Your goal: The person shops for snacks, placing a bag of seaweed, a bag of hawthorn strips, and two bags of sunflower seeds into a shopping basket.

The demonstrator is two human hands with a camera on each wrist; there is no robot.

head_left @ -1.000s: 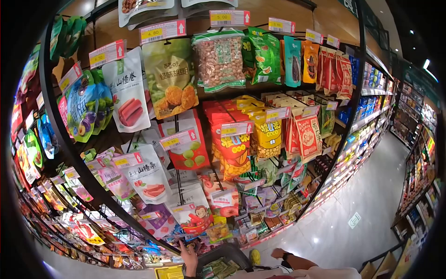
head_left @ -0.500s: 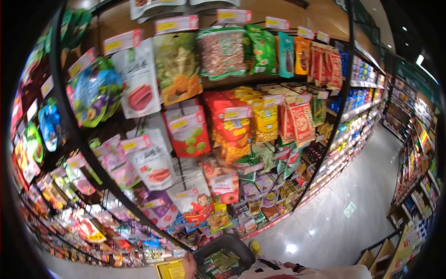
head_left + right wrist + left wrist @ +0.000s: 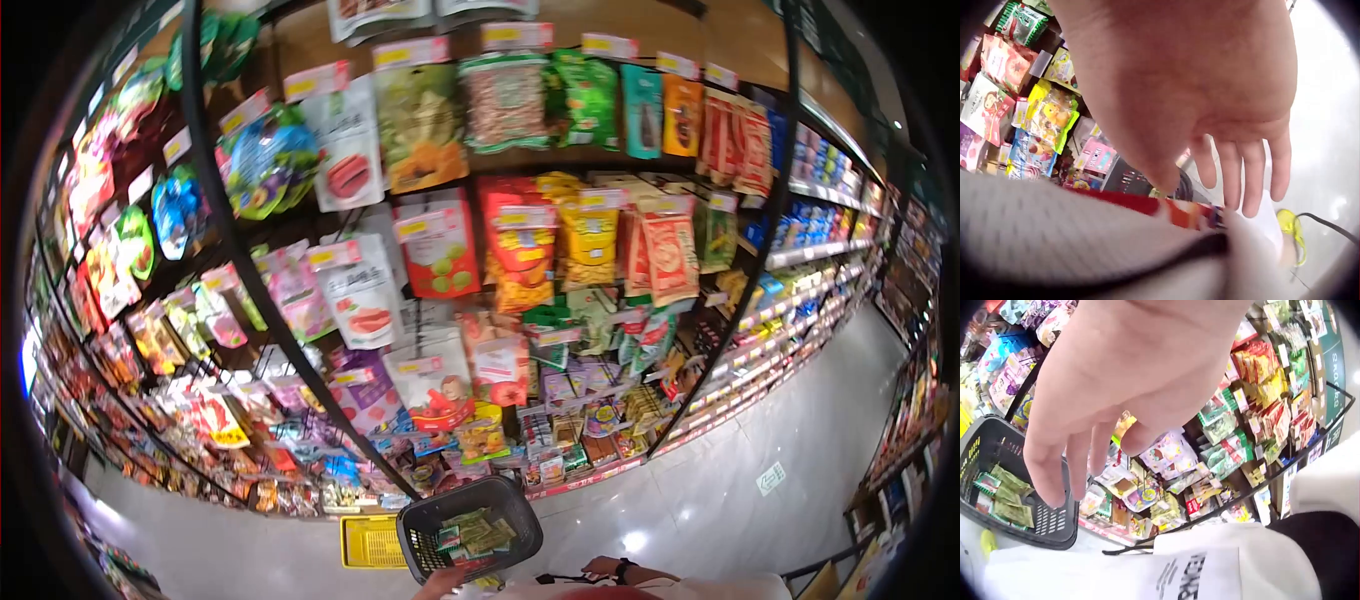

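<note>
In the head view my left hand is at the near edge of a black shopping basket. Several green flat packets lie inside it. From the left wrist, the same hand hangs with loosely bent fingers and nothing in them, its fingertips overlapping the basket's right side. My right hand is low, in front of my body, to the right of the basket. Its fingers point down, fairly straight and holding nothing, in the right wrist view.
A yellow basket sits on the floor left of the black one. Ahead stand shelves with hanging snack bags, among them a red bag and a white pouch. A black shelf post slants down toward the basket. The aisle floor runs off right.
My left hand has moved from beside the shelf post, left of the black basket, to its near edge. The basket now shows whole. The head view has shifted, so the shelves sit further right and higher.
</note>
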